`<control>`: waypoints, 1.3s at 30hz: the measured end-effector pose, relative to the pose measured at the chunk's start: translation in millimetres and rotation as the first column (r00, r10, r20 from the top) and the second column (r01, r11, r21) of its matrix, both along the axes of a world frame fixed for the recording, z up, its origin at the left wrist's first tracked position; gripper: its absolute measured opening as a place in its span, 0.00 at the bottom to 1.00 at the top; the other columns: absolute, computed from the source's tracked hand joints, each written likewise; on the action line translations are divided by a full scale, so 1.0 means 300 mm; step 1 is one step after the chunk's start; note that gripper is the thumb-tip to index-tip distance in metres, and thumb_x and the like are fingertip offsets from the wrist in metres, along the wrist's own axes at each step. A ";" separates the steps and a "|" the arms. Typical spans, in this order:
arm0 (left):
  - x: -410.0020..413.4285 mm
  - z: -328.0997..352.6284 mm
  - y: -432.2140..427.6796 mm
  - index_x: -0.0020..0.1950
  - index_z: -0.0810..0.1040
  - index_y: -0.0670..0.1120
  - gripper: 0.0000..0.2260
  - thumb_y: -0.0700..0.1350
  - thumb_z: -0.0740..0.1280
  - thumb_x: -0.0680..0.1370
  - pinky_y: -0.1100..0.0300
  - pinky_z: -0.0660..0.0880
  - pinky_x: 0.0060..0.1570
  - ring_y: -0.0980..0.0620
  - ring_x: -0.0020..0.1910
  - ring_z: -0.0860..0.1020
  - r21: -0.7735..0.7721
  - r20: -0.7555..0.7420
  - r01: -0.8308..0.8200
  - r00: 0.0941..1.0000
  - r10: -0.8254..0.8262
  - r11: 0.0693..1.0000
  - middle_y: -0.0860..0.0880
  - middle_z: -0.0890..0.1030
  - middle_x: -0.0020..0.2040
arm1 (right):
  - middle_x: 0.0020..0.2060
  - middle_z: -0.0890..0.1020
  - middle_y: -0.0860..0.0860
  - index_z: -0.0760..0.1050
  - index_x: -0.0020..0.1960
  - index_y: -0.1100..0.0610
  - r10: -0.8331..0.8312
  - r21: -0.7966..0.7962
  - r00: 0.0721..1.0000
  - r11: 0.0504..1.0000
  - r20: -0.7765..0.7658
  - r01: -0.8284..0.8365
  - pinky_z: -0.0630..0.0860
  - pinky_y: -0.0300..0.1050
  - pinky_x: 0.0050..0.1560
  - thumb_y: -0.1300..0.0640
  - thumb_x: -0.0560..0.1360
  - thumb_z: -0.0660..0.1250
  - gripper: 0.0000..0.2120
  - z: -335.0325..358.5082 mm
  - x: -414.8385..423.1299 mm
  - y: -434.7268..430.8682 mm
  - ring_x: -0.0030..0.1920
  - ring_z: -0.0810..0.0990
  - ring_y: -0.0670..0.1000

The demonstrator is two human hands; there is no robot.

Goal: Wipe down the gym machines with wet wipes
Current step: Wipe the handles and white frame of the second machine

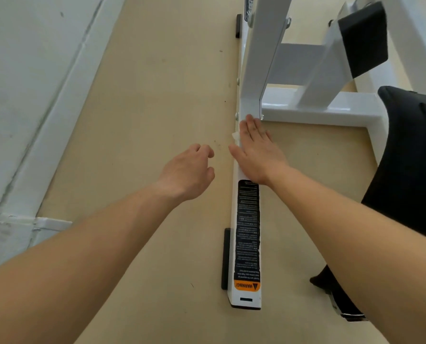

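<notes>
right hand (254, 150) is lying flat, fingers straight, pressing the wet wipe (235, 136) onto the top of the white base rail (232, 219). only a crumpled corner of the wipe is peeking out at the hand's left edge, the rest hiding under the palm. the rail's long axis is running from its near end, under the warning label (248, 232), straight away to the upright post (259, 70). fingertips are touching the post's foot, so the open run is lying back toward the near end. left hand (189, 170) is hovering loosely curled, holding nothing, just left of the rail.
</notes>
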State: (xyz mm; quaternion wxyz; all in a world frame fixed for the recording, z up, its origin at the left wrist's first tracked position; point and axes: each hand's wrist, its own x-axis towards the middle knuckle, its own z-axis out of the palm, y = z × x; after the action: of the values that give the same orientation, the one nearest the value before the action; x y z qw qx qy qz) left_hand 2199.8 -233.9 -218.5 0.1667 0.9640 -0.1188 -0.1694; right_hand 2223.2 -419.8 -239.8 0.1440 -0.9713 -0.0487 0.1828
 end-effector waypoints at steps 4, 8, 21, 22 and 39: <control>0.015 -0.021 -0.014 0.73 0.68 0.48 0.19 0.49 0.60 0.82 0.51 0.73 0.62 0.47 0.64 0.75 -0.013 -0.007 0.007 1.000 -0.007 1.000 0.50 0.72 0.68 | 0.78 0.30 0.47 0.32 0.80 0.54 0.084 -0.004 0.996 0.996 -0.025 -0.084 0.34 0.48 0.78 0.37 0.82 0.42 0.35 -0.005 -0.205 -0.009 0.77 0.28 0.45; 0.037 -0.052 -0.033 0.73 0.67 0.49 0.19 0.50 0.60 0.82 0.50 0.73 0.62 0.47 0.64 0.74 -0.009 0.008 -0.001 1.000 0.001 1.000 0.50 0.71 0.69 | 0.80 0.36 0.51 0.36 0.81 0.57 0.021 -0.043 1.000 0.999 0.011 -0.020 0.36 0.50 0.79 0.38 0.83 0.42 0.35 -0.013 0.041 -0.016 0.79 0.34 0.49; 0.048 0.041 -0.018 0.74 0.66 0.49 0.19 0.48 0.59 0.83 0.52 0.73 0.60 0.47 0.65 0.74 0.161 -0.007 0.202 0.979 -0.204 0.966 0.50 0.70 0.71 | 0.77 0.29 0.50 0.31 0.80 0.54 0.160 0.004 0.987 0.987 -0.009 -0.160 0.33 0.48 0.78 0.34 0.81 0.42 0.38 0.013 -0.251 -0.050 0.76 0.26 0.47; 0.033 0.049 -0.014 0.74 0.66 0.49 0.19 0.49 0.59 0.83 0.53 0.73 0.60 0.48 0.65 0.74 0.166 -0.017 0.212 0.977 -0.213 0.963 0.51 0.70 0.70 | 0.77 0.28 0.49 0.31 0.79 0.54 0.210 -0.002 0.978 0.978 -0.012 -0.210 0.33 0.48 0.78 0.34 0.80 0.40 0.38 0.018 -0.287 -0.070 0.76 0.26 0.46; -0.244 -0.027 -0.101 0.70 0.73 0.57 0.24 0.61 0.70 0.75 0.57 0.75 0.58 0.58 0.57 0.73 -0.327 -0.020 -0.006 1.000 -0.001 0.945 0.59 0.72 0.61 | 0.47 0.77 0.41 0.81 0.50 0.51 -0.297 0.560 0.945 0.810 0.135 0.174 0.79 0.36 0.48 0.61 0.75 0.73 0.07 0.018 -0.368 -0.121 0.45 0.79 0.40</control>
State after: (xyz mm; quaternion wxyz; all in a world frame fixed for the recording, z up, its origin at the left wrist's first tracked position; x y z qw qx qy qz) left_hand 2126.7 -264.1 -226.7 0.3255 0.9216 -0.1425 -0.1566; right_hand 2112.6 -456.2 -234.3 0.4276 -0.9033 0.0077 0.0353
